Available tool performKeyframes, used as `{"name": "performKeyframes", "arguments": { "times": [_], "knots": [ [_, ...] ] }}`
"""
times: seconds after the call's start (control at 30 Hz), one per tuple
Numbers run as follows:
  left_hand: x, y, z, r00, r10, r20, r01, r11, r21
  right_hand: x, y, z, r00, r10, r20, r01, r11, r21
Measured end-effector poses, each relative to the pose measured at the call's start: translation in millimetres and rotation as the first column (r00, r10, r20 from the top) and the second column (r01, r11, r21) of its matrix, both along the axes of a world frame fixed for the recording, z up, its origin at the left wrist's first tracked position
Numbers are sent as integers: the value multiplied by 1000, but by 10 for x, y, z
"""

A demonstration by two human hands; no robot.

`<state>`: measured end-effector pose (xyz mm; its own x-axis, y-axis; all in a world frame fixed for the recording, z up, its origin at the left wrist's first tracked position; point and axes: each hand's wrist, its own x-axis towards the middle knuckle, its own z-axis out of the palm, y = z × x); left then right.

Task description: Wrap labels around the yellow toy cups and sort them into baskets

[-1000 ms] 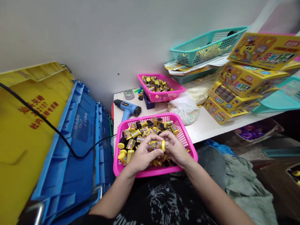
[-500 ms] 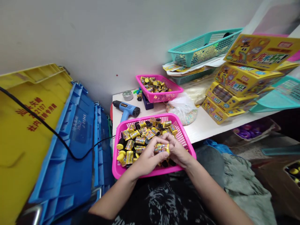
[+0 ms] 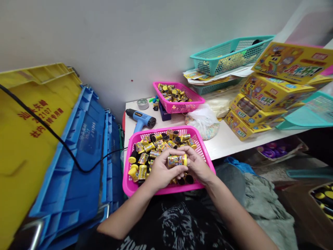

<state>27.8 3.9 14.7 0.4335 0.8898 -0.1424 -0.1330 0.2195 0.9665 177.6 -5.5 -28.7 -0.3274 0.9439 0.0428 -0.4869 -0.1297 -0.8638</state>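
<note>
A pink basket [image 3: 130, 185] rests on my lap, holding several small yellow-labelled canisters with yellow or black ends. Over it, my left hand [image 3: 160, 172] and my right hand [image 3: 197, 168] are both closed round one small canister [image 3: 176, 160], held sideways between them. Its yellow cap points toward my right hand. My left fingers wrap the labelled body; my right fingers pinch the capped end.
A white table [image 3: 229, 139] carries a blue heat gun [image 3: 142, 119], a second pink basket [image 3: 179, 99] of canisters, a tape roll [image 3: 143, 103], a plastic bag [image 3: 204, 121], teal baskets [image 3: 229, 53] and stacked yellow boxes [image 3: 273, 93]. Blue and yellow crates [image 3: 85, 149] lean at my left, with a black cable across them.
Both hands have stayed over the basket on the same canister, shifting slightly and turning it. The camera view has drifted a little.
</note>
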Motion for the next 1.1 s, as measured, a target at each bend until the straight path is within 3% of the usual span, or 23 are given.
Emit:
{"name": "performKeyframes", "arguments": {
  "times": [0.13,0.23,0.3,0.4,0.57,0.7,0.83,0.9,0.97,1.03,1.1],
  "knots": [
    [-6,36,6,997,25,76,-19,996,-90,-31,-46,12,933,-238,272,177,957,231],
    [-87,78,35,983,31,182,-5,990,-140,-20,-60,40,806,-415,422,206,865,457],
    [-158,98,41,964,0,268,50,983,-179,4,-55,58,755,-474,453,215,832,511],
    [-245,121,10,950,-37,310,114,965,-234,45,-43,80,778,-438,451,221,862,457],
    [-274,150,-97,995,-12,100,38,965,-258,83,-42,96,909,-290,299,218,943,252],
    [-283,156,-83,997,-2,78,20,973,-229,108,-50,122,938,-219,270,182,971,156],
    [-280,148,1,979,-67,195,100,982,-162,125,-50,124,871,-311,380,238,944,228],
    [-240,134,21,985,-52,167,68,993,-95,124,-44,104,830,-348,435,222,923,315],
    [-182,113,18,998,-17,64,21,998,-57,108,-36,80,847,-343,406,208,917,341],
    [-126,91,4,1000,-17,-5,17,998,-59,75,-31,65,904,-288,317,208,942,263],
    [-88,72,-9,1000,-24,-16,24,999,-45,27,-30,64,960,-180,214,160,981,107]
  ]
}}
